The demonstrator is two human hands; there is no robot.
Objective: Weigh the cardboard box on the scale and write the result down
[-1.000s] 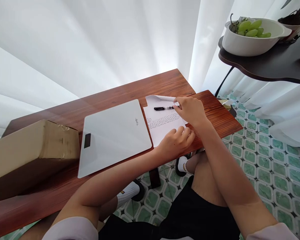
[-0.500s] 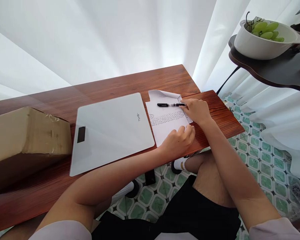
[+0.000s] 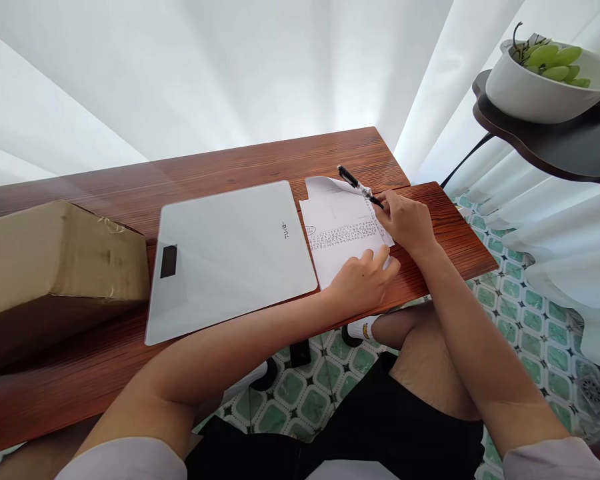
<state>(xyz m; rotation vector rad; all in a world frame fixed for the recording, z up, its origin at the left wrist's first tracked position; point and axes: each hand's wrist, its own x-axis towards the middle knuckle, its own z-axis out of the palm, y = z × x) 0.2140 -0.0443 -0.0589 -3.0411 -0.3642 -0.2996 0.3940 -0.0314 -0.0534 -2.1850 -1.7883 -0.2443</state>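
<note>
A black pen [image 3: 363, 189] is pinched at one end by my right hand [image 3: 405, 220]; its capped end points up and to the left, tilted over the paper. Under it lies a white sheet of paper [image 3: 335, 210] with rows of small writing and a curled far edge. My left hand [image 3: 364, 283] rests on the near right part of the sheet, fingers bent and partly hiding its corner. I cannot make out anything held in it. Left of the paper is a flat white board [image 3: 230, 260] with a dark rectangle at its left end.
A cardboard box [image 3: 65, 273] stands at the left on the reddish wooden table [image 3: 260, 163]. White curtains [image 3: 280, 80] hang behind. At the upper right, a dark shelf [image 3: 545, 147] bears a white bowl [image 3: 545, 97] with green grapes [image 3: 555, 60].
My right hand has lifted the pen from lying level on the paper to a tilted position. My left hand stays on the sheet. The view has shifted slightly.
</note>
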